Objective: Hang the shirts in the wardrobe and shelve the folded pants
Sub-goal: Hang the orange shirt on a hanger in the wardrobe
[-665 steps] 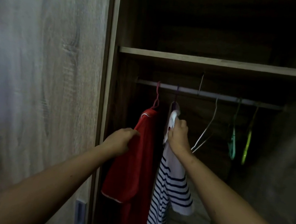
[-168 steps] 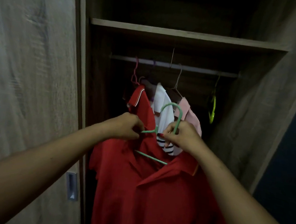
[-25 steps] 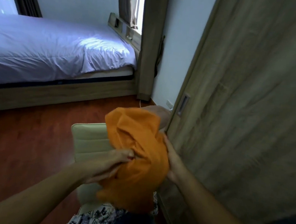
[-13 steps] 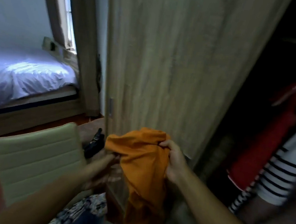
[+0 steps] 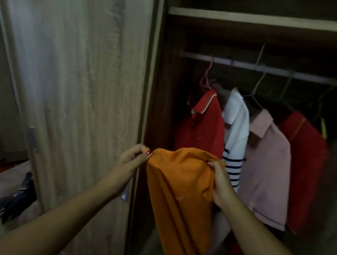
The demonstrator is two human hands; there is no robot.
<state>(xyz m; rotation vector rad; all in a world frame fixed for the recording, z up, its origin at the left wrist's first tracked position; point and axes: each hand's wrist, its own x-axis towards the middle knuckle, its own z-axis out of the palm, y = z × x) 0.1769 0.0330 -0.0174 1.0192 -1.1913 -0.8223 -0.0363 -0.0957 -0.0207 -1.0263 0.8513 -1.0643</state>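
Nearest the camera, both hands are holding an orange shirt (image 5: 180, 190) in front of the open wardrobe (image 5: 151, 105); the left hand (image 5: 132, 159) is pinching one top corner between closed fingertips, while the right hand (image 5: 220, 183) is bunching the other side in a closed grip; the cloth is hanging crumpled between them, with no hanger in it.

Judgement on the step in hand: the shirt is wanting to be shaken out and held by both shoulders so the collar opening is showing before a hanger is threaded; a yellow-green hanger (image 5: 323, 126) at the far right appears free, though blur is making this uncertain.

Farther in, four shirts are hanging from the rail (image 5: 272, 70): a red polo (image 5: 202, 126), a white striped shirt (image 5: 236, 134), a pink shirt (image 5: 267, 163) and a second red shirt (image 5: 306, 161); a shelf (image 5: 266, 19) is running above the rail; folded pants are not identifiable in this view.

Writing, brands, labels: none is reading legibly; the frame is dim and soft.
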